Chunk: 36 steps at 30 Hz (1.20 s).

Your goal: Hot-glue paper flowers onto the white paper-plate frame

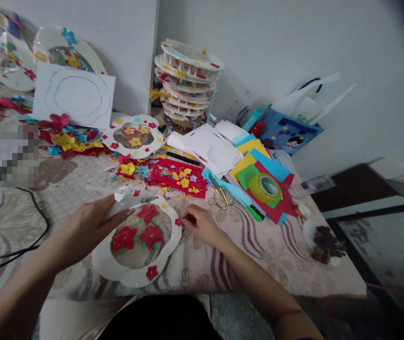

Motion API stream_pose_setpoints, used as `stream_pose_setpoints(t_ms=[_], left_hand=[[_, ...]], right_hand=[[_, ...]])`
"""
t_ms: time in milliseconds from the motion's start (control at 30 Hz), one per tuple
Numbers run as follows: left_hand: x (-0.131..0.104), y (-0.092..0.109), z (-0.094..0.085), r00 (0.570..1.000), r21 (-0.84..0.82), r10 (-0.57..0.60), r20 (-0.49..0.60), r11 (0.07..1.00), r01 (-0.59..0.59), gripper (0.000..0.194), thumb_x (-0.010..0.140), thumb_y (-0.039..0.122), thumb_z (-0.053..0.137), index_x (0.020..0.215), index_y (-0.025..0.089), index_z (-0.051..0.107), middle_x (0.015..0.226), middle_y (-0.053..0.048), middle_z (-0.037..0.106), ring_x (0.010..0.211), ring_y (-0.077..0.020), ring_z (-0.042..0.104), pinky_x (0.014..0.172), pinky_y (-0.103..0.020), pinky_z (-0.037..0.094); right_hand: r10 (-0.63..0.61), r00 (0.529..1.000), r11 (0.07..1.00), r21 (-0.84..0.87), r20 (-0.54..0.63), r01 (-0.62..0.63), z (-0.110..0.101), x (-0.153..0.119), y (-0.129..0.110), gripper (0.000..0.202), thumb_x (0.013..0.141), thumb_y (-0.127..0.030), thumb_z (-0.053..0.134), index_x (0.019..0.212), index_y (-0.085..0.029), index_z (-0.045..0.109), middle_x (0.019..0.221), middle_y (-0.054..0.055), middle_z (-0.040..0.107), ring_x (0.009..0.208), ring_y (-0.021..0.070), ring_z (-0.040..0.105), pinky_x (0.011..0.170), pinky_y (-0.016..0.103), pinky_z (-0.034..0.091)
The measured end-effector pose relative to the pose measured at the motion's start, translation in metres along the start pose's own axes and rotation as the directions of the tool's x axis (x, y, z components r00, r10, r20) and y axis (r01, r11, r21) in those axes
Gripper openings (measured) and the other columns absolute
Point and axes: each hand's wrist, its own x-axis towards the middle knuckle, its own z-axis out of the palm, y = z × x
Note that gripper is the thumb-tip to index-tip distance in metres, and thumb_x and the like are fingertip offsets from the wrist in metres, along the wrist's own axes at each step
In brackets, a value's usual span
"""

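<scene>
My left hand [94,219] is wrapped round a white glue gun [121,200], which reaches over the back left of a white scalloped ring [112,271]. Inside the ring, a clear window carries several large red paper flowers [151,236] with green bits. At the ring's right edge, my right hand [202,225] pinches a small red flower [177,222] against the white rim. A second small red flower [151,272] sits on the front of the rim, and a yellow one [164,206] lies at the back.
Beyond the ring lies a red sheet [159,172] strewn with small flowers. Gold scissors [223,197], tape [266,186] and coloured paper [239,165] are to the right. A finished ring [108,138] and a stack of white frames [188,87] stand behind. Black cables [44,217] run on the left.
</scene>
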Motion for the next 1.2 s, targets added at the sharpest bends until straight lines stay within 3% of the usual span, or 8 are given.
stream_pose_setpoints(t_ms=[700,900,1200], left_hand=[[0.0019,0.0,0.0015,1.0,-0.012,-0.008,0.007,1.0,0.008,0.036,0.082,0.055,0.038,0.068,0.022,0.04,0.055,0.004,0.047,0.052,-0.0141,0.045,0.055,-0.028,0.03],[0.0024,-0.0023,0.0024,1.0,-0.022,0.003,0.008,1.0,-0.002,0.037,0.082,0.056,0.037,0.069,0.022,0.041,0.056,0.004,0.047,0.054,-0.0145,0.045,0.057,-0.028,0.031],[0.0029,-0.0021,-0.0041,0.997,-0.019,-0.036,-0.064,0.999,0.035,0.039,0.08,0.057,0.041,0.064,0.022,0.039,0.05,0.007,0.04,0.048,-0.0113,0.037,0.053,-0.026,0.03]], right_hand=[[-0.046,0.999,0.999,0.006,0.019,0.046,0.0045,0.0001,-0.0008,0.017,0.078,-0.005,0.051,0.085,-0.019,0.057,0.085,0.001,0.055,0.079,0.0133,0.054,0.072,0.025,0.042],[-0.044,0.999,0.995,-0.084,0.03,0.046,0.0082,-0.0019,-0.0037,0.014,0.079,-0.01,0.055,0.089,-0.02,0.056,0.089,0.001,0.054,0.079,0.0132,0.053,0.072,0.025,0.042],[-0.072,0.997,0.997,-0.017,0.018,0.073,0.0058,-0.0018,-0.0045,0.017,0.081,-0.007,0.053,0.091,-0.02,0.059,0.09,0.002,0.054,0.083,0.0139,0.054,0.074,0.026,0.044]])
